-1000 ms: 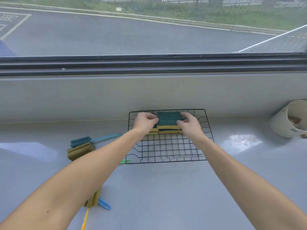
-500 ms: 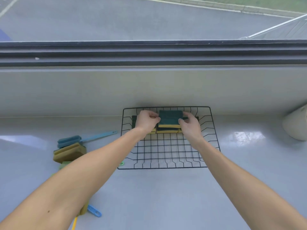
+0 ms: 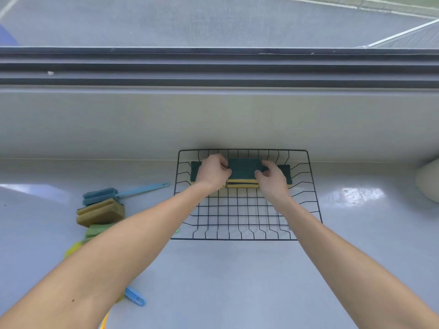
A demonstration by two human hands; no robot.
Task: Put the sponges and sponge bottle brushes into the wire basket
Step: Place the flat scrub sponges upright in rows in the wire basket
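We pinch the top sponge (image 3: 243,168) between our left hand (image 3: 213,171) and right hand (image 3: 271,178), stacked on others against the far wall of the wire basket (image 3: 240,239).

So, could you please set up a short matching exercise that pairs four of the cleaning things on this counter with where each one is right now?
Things:
1. top sponge
2. blue bottle brush
3. stack of sponges
4. wire basket

Places:
A. on the counter, left of the basket, just nearer than the blue brush head
B. against the back wall, middle of the counter
C. between the left hand and the right hand, on other sponges in the basket
D. on the counter left of the basket, handle pointing toward it

Pairs: 1-C, 2-D, 3-A, 4-B
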